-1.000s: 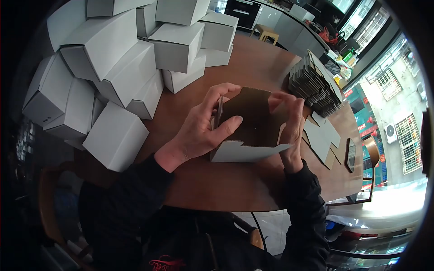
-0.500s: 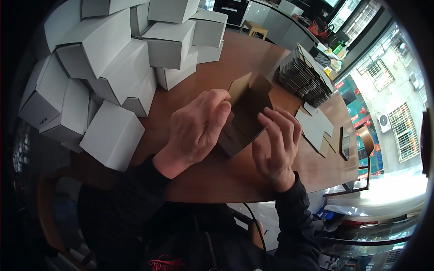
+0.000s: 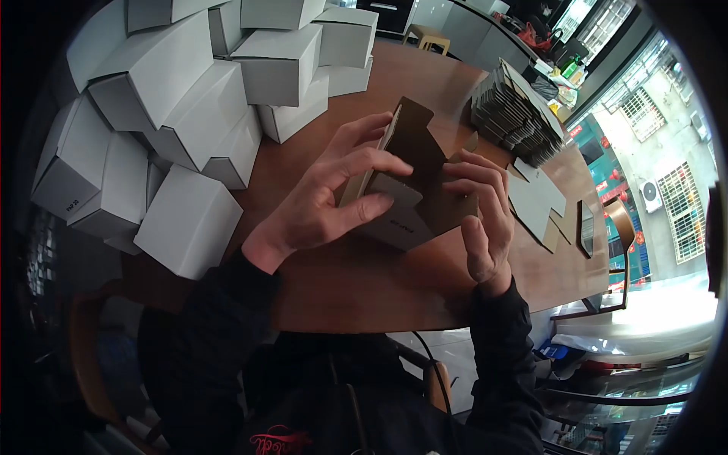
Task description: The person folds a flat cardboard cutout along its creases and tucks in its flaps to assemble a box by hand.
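A partly folded box, white outside and brown inside, is tilted between my two hands above the brown table, with printed letters on its near side. My left hand grips the box's left side, the thumb at the near face and the fingers over the upper edge. At the right side of the box, my right hand has its fingers curved over the edge and its thumb apart from them. The open inside of the box faces up, with one flap standing at the far end.
White boxes are piled on the left of the table. A stack of flat cardboard stands at the back right, with flat pieces in front and a phone beside them. A stool is beyond the table.
The box has turned, so its printed near side shows. My left hand's fingers have spread from a tighter hold, and my right hand has moved up against the box's right side.
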### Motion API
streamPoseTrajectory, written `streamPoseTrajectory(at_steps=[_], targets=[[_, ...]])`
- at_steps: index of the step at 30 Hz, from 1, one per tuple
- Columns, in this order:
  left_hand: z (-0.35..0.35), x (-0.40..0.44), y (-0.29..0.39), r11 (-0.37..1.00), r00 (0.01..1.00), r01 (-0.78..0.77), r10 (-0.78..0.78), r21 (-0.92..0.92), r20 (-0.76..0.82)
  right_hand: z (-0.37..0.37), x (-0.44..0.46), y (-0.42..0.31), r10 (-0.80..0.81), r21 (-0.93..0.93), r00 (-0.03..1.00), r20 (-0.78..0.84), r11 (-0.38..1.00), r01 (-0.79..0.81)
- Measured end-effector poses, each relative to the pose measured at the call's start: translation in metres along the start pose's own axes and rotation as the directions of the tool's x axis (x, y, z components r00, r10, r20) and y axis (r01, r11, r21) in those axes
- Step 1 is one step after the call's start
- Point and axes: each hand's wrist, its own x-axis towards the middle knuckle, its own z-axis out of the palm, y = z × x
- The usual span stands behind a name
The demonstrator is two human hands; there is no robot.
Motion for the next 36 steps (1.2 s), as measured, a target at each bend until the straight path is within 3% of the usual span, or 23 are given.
streamPoseTrajectory(at_steps=[3,8,10,12,14,15,17,23,27,33,36], targets=[[0.000,-0.001,-0.013,0.994,0.997,0.021,-0.013,-0.104,0.073,-0.001,0.005,0.002,-0.039,0.018,0.999,0.025,0.999,0.039],[0.014,-0.013,-0.006,0.995,0.997,0.070,-0.071,0.064,0.012,0.011,0.007,-0.002,0.054,0.058,0.974,-0.221,0.997,-0.042],[0.019,-0.014,0.009,0.954,0.994,0.107,-0.109,0.281,-0.009,0.010,-0.001,-0.009,-0.176,-0.209,0.930,-0.323,0.972,0.112],[0.021,-0.015,0.018,0.864,0.989,0.145,-0.146,0.482,-0.036,0.010,-0.012,-0.020,-0.408,-0.470,0.842,-0.354,0.855,0.217],[0.020,-0.014,0.018,0.867,0.992,0.122,-0.120,0.484,-0.037,0.009,-0.019,-0.039,-0.148,-0.482,0.982,-0.115,0.873,0.075],[0.020,-0.013,0.017,0.868,0.995,0.099,-0.092,0.486,-0.037,0.015,-0.019,-0.039,-0.140,-0.487,0.983,-0.122,0.871,0.064],[0.021,-0.010,0.016,0.873,0.999,0.047,-0.035,0.486,-0.034,0.026,-0.018,-0.032,0.117,-0.456,0.978,-0.176,0.870,-0.186],[0.024,-0.005,0.017,0.880,0.999,0.012,0.013,0.474,-0.048,0.025,-0.022,-0.024,0.263,-0.414,0.954,-0.141,0.860,-0.299],[0.030,-0.005,0.019,0.812,0.994,0.032,0.033,0.583,-0.102,0.022,-0.017,-0.025,0.183,-0.593,0.980,-0.085,0.780,-0.197],[0.033,-0.004,0.016,0.761,0.986,-0.007,0.115,0.649,-0.125,0.031,-0.013,-0.033,0.116,-0.601,0.984,-0.135,0.780,-0.175],[0.032,-0.005,0.018,0.759,0.991,-0.016,0.096,0.651,-0.088,0.040,-0.014,-0.044,0.363,-0.247,0.902,-0.232,0.875,-0.415]])
